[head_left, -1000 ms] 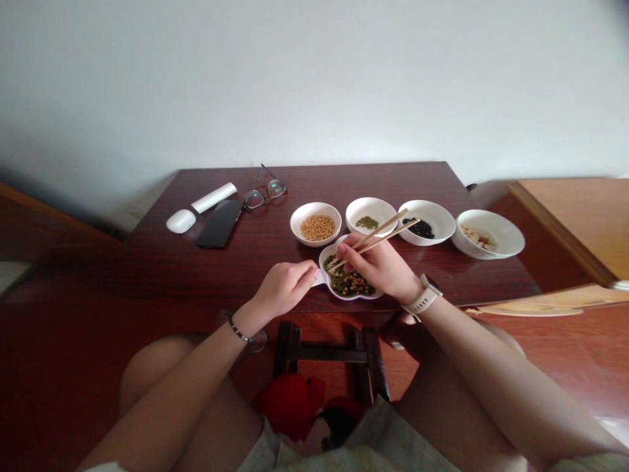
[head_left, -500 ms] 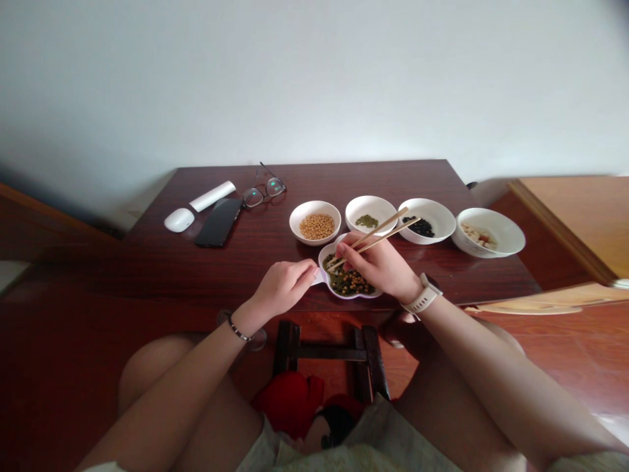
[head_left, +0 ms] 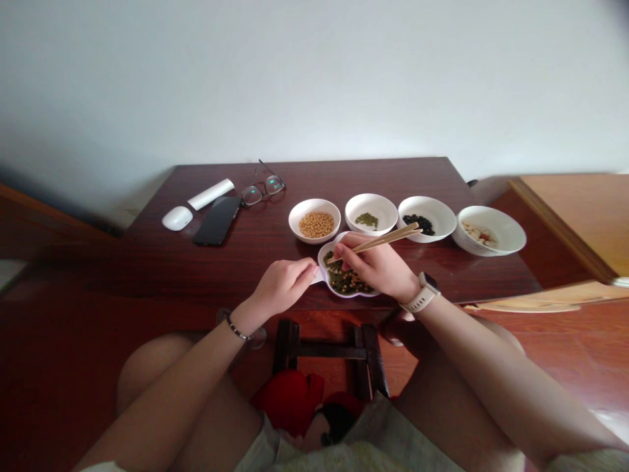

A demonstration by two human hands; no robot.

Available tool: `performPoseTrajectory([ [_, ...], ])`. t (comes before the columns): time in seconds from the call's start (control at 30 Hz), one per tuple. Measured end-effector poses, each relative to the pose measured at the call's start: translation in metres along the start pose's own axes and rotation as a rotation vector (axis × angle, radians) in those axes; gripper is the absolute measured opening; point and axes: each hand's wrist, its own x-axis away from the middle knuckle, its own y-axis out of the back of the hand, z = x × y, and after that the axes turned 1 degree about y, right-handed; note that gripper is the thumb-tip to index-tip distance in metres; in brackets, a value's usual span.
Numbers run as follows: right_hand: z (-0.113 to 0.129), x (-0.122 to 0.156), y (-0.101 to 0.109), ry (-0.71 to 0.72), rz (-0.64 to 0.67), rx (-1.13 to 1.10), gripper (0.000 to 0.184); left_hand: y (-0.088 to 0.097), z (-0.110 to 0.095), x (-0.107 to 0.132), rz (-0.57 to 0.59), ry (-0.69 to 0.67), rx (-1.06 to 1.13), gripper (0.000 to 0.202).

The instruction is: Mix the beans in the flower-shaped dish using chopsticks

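My left hand (head_left: 284, 283) is closed on the short handle of a white, scallop-edged dish (head_left: 322, 255) with a lilac rim. Mixed beans (head_left: 348, 282), green and yellow, lie in that dish. Wooden chopsticks (head_left: 388, 238) are gripped in my right hand (head_left: 378, 262), which is over the dish's right side and hides part of it. Their tips point down at the beans on the left; whether they pinch one is too small to tell. Just beyond stand a bowl of soybeans (head_left: 314, 238) and a bowl of green beans (head_left: 371, 203).
Farther right are a bowl of black beans (head_left: 439, 213) and a bowl with pale pieces (head_left: 506, 229). Glasses (head_left: 263, 191), a black phone (head_left: 216, 221), a white tube-like object (head_left: 211, 195) and a white rounded case (head_left: 177, 218) lie at the table's left. A wall rises behind.
The chopsticks have closed together; their back ends were spread apart before. Both hands stay at the dish, with my left hand still on its handle.
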Motion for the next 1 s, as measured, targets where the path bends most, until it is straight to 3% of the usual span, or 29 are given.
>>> performPoseTrajectory([
  [0.5,-0.0025,0.0022,0.0004,-0.153,-0.092,-0.298,0.054,0.0000,-0.0005,0.0011,0.004,0.016,-0.004,0.035],
  [1.0,-0.0064,0.0007,-0.0007,-0.171,-0.156,-0.323,0.040,-0.0012,0.0019,0.0017,0.001,0.003,0.008,0.035],
])
